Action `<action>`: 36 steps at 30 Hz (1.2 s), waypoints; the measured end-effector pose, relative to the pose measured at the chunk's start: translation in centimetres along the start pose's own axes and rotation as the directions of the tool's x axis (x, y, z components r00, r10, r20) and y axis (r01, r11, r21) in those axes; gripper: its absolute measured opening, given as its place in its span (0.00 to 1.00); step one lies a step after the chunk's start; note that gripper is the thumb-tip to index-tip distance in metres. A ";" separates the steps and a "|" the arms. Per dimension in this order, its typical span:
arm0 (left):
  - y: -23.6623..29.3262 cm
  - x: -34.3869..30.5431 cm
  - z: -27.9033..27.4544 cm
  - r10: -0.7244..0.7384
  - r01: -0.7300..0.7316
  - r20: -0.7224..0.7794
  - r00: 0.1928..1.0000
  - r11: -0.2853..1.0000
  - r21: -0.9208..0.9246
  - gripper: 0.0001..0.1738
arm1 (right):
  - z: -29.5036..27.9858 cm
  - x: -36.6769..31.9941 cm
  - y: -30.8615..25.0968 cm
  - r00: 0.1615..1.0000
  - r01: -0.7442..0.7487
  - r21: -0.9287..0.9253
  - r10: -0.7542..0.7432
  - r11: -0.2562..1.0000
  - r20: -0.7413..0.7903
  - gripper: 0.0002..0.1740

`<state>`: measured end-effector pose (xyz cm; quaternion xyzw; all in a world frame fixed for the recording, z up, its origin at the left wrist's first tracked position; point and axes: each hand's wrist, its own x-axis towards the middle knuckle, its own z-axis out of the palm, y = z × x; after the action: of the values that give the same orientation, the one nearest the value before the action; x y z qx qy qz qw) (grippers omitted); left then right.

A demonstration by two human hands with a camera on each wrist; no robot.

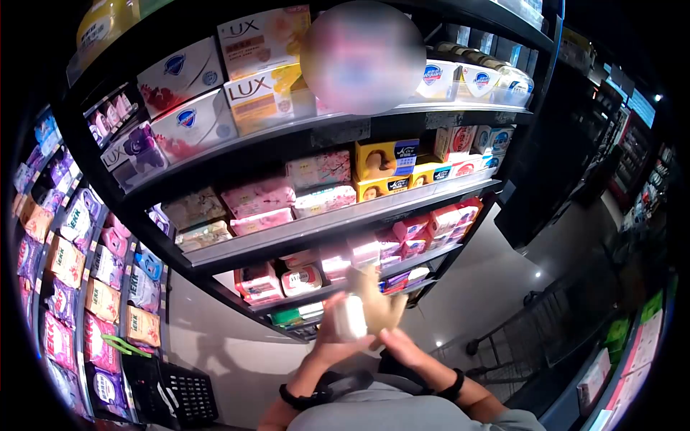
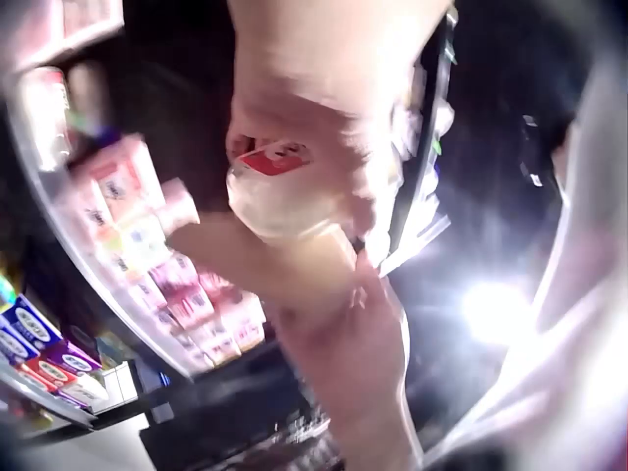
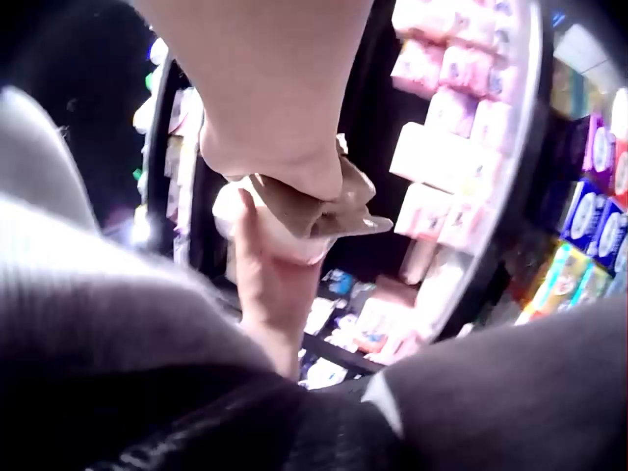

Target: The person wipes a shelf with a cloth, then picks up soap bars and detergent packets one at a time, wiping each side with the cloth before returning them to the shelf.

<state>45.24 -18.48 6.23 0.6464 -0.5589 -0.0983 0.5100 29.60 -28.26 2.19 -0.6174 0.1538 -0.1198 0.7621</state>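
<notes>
In the head view my left hand (image 1: 334,343) grips a rounded white item (image 1: 351,317). Beside it a crumpled beige piece, paper or cloth (image 1: 381,302), spreads upward, its lower edge pinched by my right hand (image 1: 404,348). The left wrist view shows a red label on the white item (image 2: 285,201) under my left hand (image 2: 304,108), with the beige piece (image 2: 265,257) against it. My right hand (image 3: 270,128) covers part of the folded beige piece (image 3: 309,211) in the right wrist view; my left hand (image 3: 275,294) comes from below, its fingertips largely hidden.
A dark shelf unit (image 1: 338,231) with boxed soaps stands ahead, its lower rows just beyond my hands. Packs (image 1: 68,260) fill a shelf at the left, above a black basket (image 1: 190,391). A cart (image 1: 517,345) stands at the right on the pale floor.
</notes>
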 end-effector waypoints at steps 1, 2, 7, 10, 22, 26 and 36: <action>0.2 -0.2 0.8 -0.007 0.000 -0.050 0.999 0.992 -0.125 0.53 | 1.9 -0.1 -2.8 0.992 0.122 -0.144 -0.120 0.982 0.027 0.35; 0.5 0.0 0.9 -0.015 -0.010 -0.103 0.995 0.970 -0.242 0.54 | 3.1 -0.2 -5.0 0.968 0.249 -0.280 -0.237 0.927 0.077 0.40; 1.2 2.3 -2.5 -0.103 -0.004 -0.097 0.990 0.664 -0.748 0.51 | 1.6 2.2 -5.1 0.914 0.289 -0.207 -0.205 0.935 0.349 0.39; 1.3 3.1 -3.2 -0.137 0.011 -0.200 0.970 0.848 -0.529 0.35 | 1.6 3.7 -5.8 0.824 0.566 -0.557 -0.435 0.607 0.364 0.28; 5.8 8.6 -5.6 0.359 -0.398 -0.207 0.910 0.895 -0.200 0.46 | 4.5 4.0 -14.0 0.877 0.398 -0.065 -0.401 0.915 -0.264 0.18; 5.7 7.9 -6.3 0.123 -0.252 -0.281 0.952 0.836 -0.488 0.43 | 5.7 4.8 -13.0 0.919 0.363 0.270 -0.294 0.892 -0.264 0.26; 3.6 4.0 -6.5 0.024 -0.150 -0.471 0.882 0.961 -0.232 0.26 | 8.3 4.8 -11.1 0.899 0.377 0.243 -0.291 0.894 -0.327 0.31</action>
<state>49.00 -17.69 13.74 0.5520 -0.4316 0.0096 0.7134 37.31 -24.92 14.15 -0.4880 0.1311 -0.3588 0.7848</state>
